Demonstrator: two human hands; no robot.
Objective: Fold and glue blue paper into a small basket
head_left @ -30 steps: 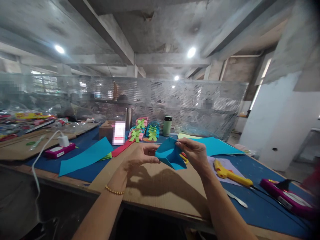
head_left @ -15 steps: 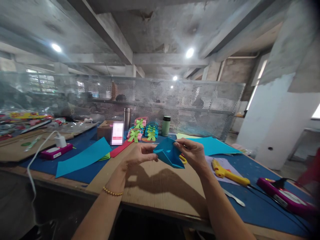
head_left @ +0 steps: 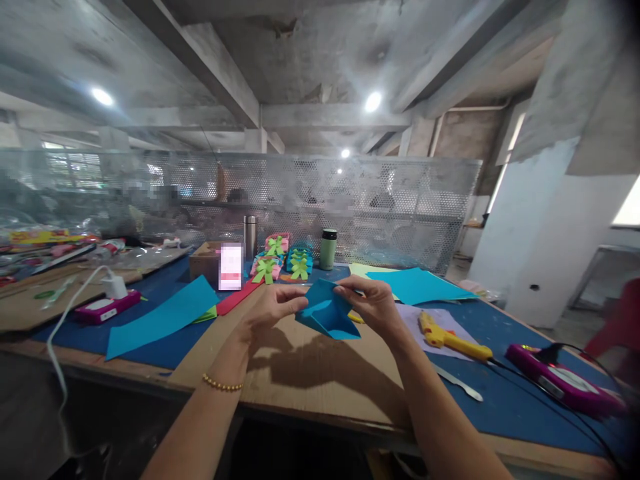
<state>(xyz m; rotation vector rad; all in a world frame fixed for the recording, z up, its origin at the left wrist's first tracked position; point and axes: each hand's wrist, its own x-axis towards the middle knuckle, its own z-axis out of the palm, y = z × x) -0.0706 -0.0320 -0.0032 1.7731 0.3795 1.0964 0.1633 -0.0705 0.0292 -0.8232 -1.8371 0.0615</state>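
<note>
A folded blue paper piece (head_left: 326,313) hangs above a brown cardboard sheet (head_left: 320,373) on the table. My left hand (head_left: 267,310) pinches its left corner, fingers curled. On the upper right edge, my right hand (head_left: 373,303) grips the paper between thumb and fingers. A gold bead bracelet (head_left: 223,384) circles my left wrist. Both hands are held in the air, clear of the cardboard.
Flat blue paper sheets (head_left: 160,319) (head_left: 417,285) lie left and right. A yellow glue gun (head_left: 450,337) and a metal blade (head_left: 457,381) rest to the right, with a pink device (head_left: 560,380). Finished bowed boxes (head_left: 283,257), a steel flask (head_left: 250,237) and a green cup (head_left: 329,249) stand behind. A perforated metal screen (head_left: 400,207) backs the table.
The view has drifted, so the hands and paper sit slightly further left and lower. My left fingers have shifted along the paper's left corner; both hands keep hold of it.
</note>
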